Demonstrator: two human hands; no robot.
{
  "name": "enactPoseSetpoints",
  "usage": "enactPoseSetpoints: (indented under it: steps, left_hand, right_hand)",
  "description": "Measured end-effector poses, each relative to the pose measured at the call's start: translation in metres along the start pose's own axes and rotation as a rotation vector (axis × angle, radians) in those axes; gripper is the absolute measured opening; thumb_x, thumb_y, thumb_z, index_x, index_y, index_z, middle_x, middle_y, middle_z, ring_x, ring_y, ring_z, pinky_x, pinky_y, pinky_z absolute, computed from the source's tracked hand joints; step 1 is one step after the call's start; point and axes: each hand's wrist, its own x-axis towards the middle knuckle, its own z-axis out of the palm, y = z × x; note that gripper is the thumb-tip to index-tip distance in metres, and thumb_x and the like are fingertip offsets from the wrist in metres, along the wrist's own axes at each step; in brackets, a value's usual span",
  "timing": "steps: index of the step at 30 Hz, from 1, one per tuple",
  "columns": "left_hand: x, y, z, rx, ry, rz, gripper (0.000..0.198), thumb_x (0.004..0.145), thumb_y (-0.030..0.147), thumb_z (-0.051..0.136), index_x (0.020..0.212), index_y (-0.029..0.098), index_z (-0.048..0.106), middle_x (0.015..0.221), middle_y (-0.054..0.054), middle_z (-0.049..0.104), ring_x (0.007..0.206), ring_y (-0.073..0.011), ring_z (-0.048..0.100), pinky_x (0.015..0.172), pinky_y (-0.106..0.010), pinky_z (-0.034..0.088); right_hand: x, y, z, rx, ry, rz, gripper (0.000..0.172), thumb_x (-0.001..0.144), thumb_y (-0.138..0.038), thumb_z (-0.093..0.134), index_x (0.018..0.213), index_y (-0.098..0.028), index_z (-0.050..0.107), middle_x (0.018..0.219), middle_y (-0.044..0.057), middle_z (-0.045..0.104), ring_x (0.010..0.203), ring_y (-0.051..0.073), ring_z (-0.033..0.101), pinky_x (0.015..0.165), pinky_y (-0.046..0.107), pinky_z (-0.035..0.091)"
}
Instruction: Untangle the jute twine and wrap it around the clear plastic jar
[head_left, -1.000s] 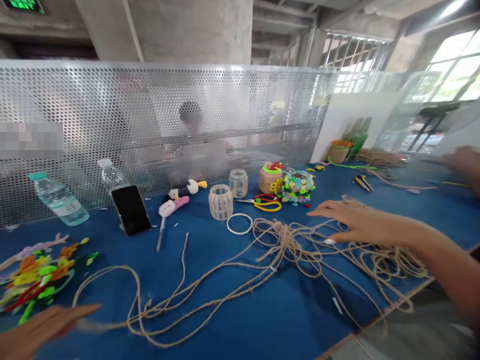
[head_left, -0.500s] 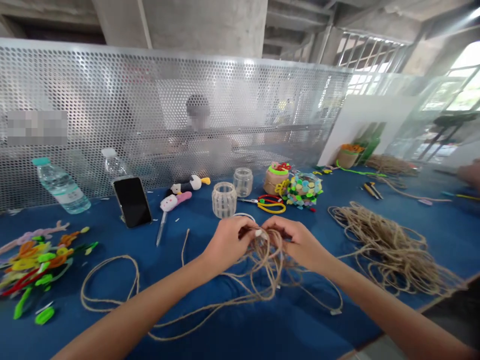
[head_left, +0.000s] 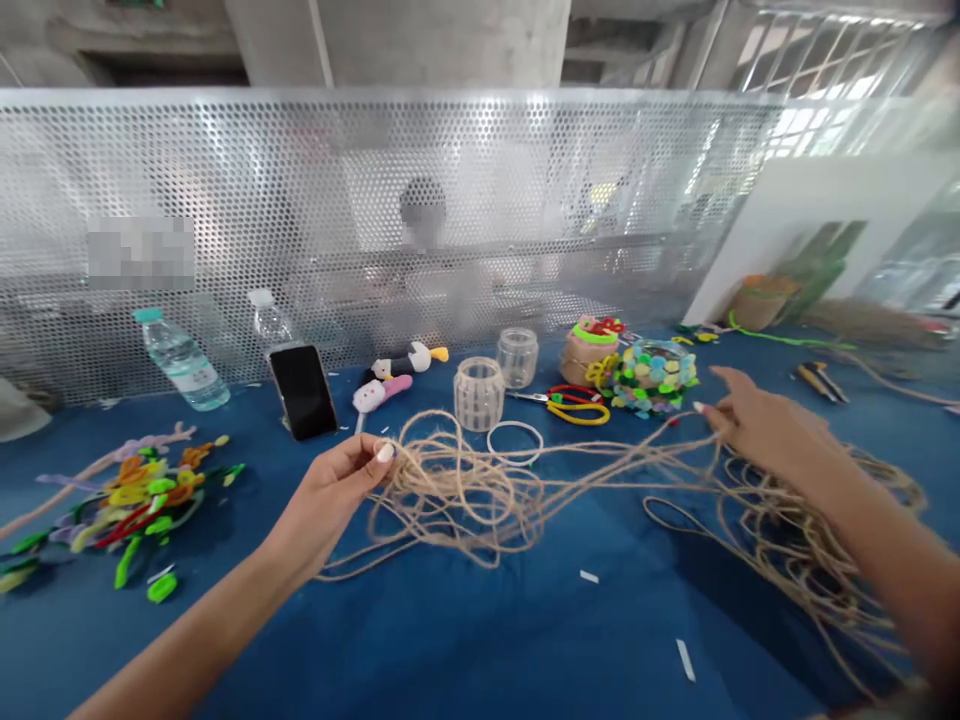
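A loose tangle of jute twine [head_left: 465, 490] sits on the blue tabletop in front of me. My left hand [head_left: 337, 495] pinches the twine at the tangle's left side, thumb against fingers. Off to the right, my right hand [head_left: 765, 425] grips strands of the same twine near the thumb, and they stretch across from the tangle. Below that hand and forearm lies a second heap of twine [head_left: 810, 540], partly covered. Just beyond the tangle stand a ribbed glass jar [head_left: 478, 395] and a smooth glass jar [head_left: 517, 357], with a white ring [head_left: 514, 460] close by.
Scissors [head_left: 577, 410] lie by a twine-wrapped jar [head_left: 589, 352] and a pompom-covered jar [head_left: 654, 375]. Colourful pipe cleaners [head_left: 142, 500], a phone [head_left: 304, 392] and a water bottle [head_left: 184, 360] are at left. A utility knife [head_left: 821, 382] rests at right. A perforated metal screen [head_left: 300, 200] closes off the back.
My hands, close together before, are now far apart. The right has moved right, drawing twine strands out; the left has moved left. The bunched twine has spread on the table.
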Motion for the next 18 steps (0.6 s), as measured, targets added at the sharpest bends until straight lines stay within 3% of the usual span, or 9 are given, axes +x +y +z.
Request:
enactPoseSetpoints:
  steps: [3, 5, 7, 8, 10, 11, 13, 16, 18]
  left_hand:
    - [-0.005, 0.002, 0.019, 0.068, -0.067, -0.040, 0.029, 0.075, 0.041, 0.063, 0.078, 0.014, 0.055, 0.072, -0.001, 0.057, 0.064, -0.0095, 0.050, 0.062, -0.022, 0.041]
    - [-0.006, 0.004, 0.039, 0.097, -0.158, -0.032, 0.029, 0.075, 0.041, 0.063, 0.077, 0.014, 0.054, 0.071, -0.001, 0.057, 0.063, -0.0094, 0.050, 0.060, -0.022, 0.040]
    - [-0.007, 0.006, 0.058, 0.067, -0.233, 0.010, 0.028, 0.074, 0.039, 0.064, 0.076, 0.014, 0.052, 0.071, 0.000, 0.056, 0.062, -0.0088, 0.050, 0.058, -0.021, 0.040]
    - [-0.007, 0.007, 0.065, 0.038, -0.250, 0.033, 0.028, 0.074, 0.039, 0.064, 0.076, 0.014, 0.051, 0.070, 0.000, 0.055, 0.061, -0.0083, 0.049, 0.058, -0.021, 0.040]
    - [-0.008, 0.012, 0.072, -0.039, -0.238, 0.043, 0.025, 0.075, 0.037, 0.063, 0.077, 0.014, 0.053, 0.069, 0.001, 0.054, 0.059, -0.0070, 0.048, 0.056, -0.019, 0.039]
    - [-0.008, 0.015, 0.071, -0.088, -0.213, 0.025, 0.024, 0.076, 0.036, 0.062, 0.078, 0.014, 0.053, 0.067, 0.001, 0.053, 0.057, -0.0063, 0.046, 0.053, -0.018, 0.038]
    - [-0.009, 0.022, 0.061, -0.204, -0.161, -0.041, 0.019, 0.076, 0.031, 0.060, 0.082, 0.015, 0.052, 0.063, 0.003, 0.050, 0.051, -0.0053, 0.044, 0.048, -0.016, 0.036]
    - [-0.010, 0.033, 0.030, -0.244, -0.113, -0.060, 0.025, 0.072, 0.026, 0.064, 0.089, 0.018, 0.048, 0.059, 0.005, 0.047, 0.047, -0.0063, 0.045, 0.046, -0.017, 0.036]
    - [-0.012, 0.035, 0.006, -0.117, -0.082, 0.012, 0.033, 0.067, 0.023, 0.069, 0.092, 0.020, 0.047, 0.058, 0.007, 0.044, 0.047, -0.0055, 0.044, 0.047, -0.016, 0.037]
  right_hand:
    - [-0.010, -0.049, -0.020, 0.065, 0.083, -0.267, 0.050, 0.080, -0.050, 0.041, 0.118, -0.018, 0.048, 0.108, 0.018, 0.055, 0.104, 0.037, 0.052, 0.085, 0.054, 0.041]
    - [-0.025, -0.101, -0.030, 0.260, -0.075, -0.463, 0.044, 0.086, -0.043, 0.043, 0.125, -0.023, 0.042, 0.122, 0.012, 0.052, 0.113, 0.028, 0.049, 0.093, 0.045, 0.040]
    - [-0.041, -0.151, -0.033, 0.462, -0.231, -0.572, 0.056, 0.083, -0.038, 0.052, 0.133, -0.024, 0.033, 0.122, 0.008, 0.054, 0.107, 0.022, 0.054, 0.088, 0.037, 0.045]
    - [-0.048, -0.171, -0.031, 0.530, -0.275, -0.614, 0.056, 0.080, -0.033, 0.055, 0.131, -0.023, 0.036, 0.119, 0.008, 0.056, 0.102, 0.020, 0.056, 0.084, 0.033, 0.046]
    - [-0.056, -0.197, -0.025, 0.587, -0.307, -0.668, 0.031, 0.074, -0.021, 0.053, 0.105, -0.019, 0.057, 0.092, 0.004, 0.064, 0.076, 0.015, 0.059, 0.067, 0.026, 0.046]
    - [-0.056, -0.202, -0.021, 0.578, -0.295, -0.668, 0.019, 0.073, -0.016, 0.049, 0.088, -0.018, 0.061, 0.077, 0.002, 0.063, 0.064, 0.012, 0.055, 0.060, 0.024, 0.042]
    - [-0.046, -0.201, -0.014, 0.517, -0.232, -0.628, 0.016, 0.070, -0.012, 0.043, 0.065, -0.017, 0.058, 0.058, 0.000, 0.055, 0.052, 0.010, 0.046, 0.052, 0.022, 0.035]
    - [-0.016, -0.178, -0.010, 0.415, -0.121, -0.487, 0.017, 0.068, -0.011, 0.043, 0.065, -0.017, 0.059, 0.064, 0.002, 0.058, 0.058, 0.012, 0.049, 0.056, 0.024, 0.035]
    - [0.006, -0.156, -0.012, 0.424, -0.152, -0.392, 0.015, 0.068, -0.013, 0.046, 0.069, -0.016, 0.061, 0.068, 0.004, 0.060, 0.061, 0.013, 0.052, 0.058, 0.026, 0.036]
